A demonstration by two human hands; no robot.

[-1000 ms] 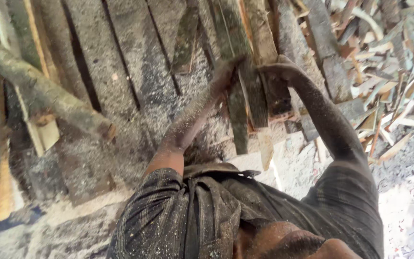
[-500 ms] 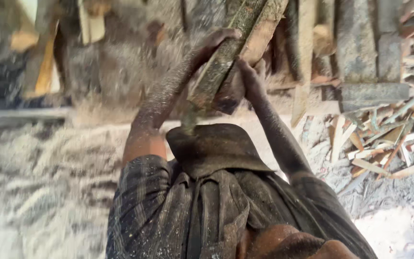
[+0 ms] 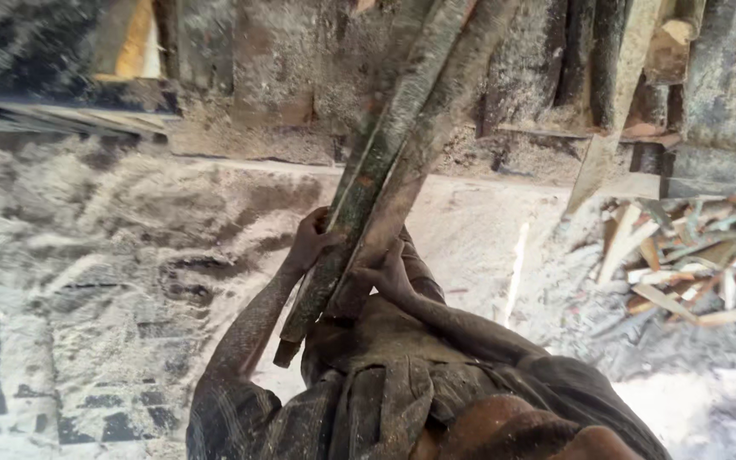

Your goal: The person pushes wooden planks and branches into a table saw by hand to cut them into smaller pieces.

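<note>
Both our hands grip long bark-covered wooden slabs [image 3: 385,170] close against our chest: our left hand [image 3: 310,240] is wrapped shut around the mossy greenish one, and our right hand [image 3: 389,271] is curled tight on the browner one beside it. They slant up and away from us, their near ends by our dusty plaid shirt [image 3: 368,409]. Below lies a sawdust-covered floor [image 3: 112,255]. To our right, a heap of pale offcuts [image 3: 692,264]. Farther off, stacked rough planks [image 3: 555,77] cross the top, one orange-yellow board [image 3: 138,43] at far left.
</note>
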